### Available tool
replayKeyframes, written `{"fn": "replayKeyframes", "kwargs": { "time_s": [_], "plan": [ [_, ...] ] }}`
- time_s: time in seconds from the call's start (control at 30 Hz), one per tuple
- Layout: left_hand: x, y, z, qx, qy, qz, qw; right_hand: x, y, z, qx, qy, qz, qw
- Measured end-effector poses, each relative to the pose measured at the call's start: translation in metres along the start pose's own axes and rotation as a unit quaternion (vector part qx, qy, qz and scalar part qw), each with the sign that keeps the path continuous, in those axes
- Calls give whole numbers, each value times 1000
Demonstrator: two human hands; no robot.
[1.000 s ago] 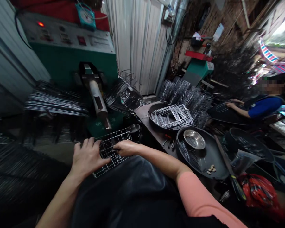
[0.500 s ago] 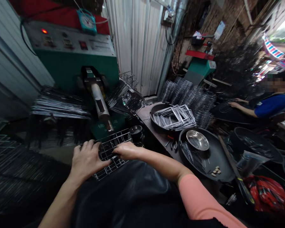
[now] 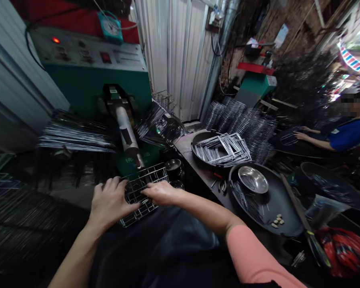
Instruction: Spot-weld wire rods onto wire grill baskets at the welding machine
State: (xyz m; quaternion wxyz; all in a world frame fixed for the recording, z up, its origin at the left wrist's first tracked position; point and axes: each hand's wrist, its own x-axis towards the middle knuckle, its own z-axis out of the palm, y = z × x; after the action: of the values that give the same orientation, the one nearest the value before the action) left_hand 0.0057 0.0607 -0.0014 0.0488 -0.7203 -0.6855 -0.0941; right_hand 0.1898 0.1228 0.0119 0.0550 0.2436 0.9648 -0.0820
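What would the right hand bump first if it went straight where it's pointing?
The right hand would probably meet the left hand, across the wire grid; depth is unclear, so a grid wire might stop it first.

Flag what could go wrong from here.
1. The bare left hand and bare right hand appear close to the silver cylindrical arm of the green boxy machine; either might get pinched if that arm moves.
2. The silver rectangular wire grid could shift if their hold slips.
3. Its thin wires might scratch unprotected skin.
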Motion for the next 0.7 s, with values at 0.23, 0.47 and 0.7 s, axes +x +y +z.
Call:
{"fn": "replayKeyframes", "kwargs": {
  "time_s": [0.23,0.47,0.7],
  "plan": [
    [4,6,3,-9,7,7,1000,-1,2,4,10,-12,-1,1000],
    [5,8,4,17,15,12,1000,-4,2,9,12,24,19,999],
    [14,0,7,11,15,20,1000,0,6,10,12,43,22,999]
  ]
}}
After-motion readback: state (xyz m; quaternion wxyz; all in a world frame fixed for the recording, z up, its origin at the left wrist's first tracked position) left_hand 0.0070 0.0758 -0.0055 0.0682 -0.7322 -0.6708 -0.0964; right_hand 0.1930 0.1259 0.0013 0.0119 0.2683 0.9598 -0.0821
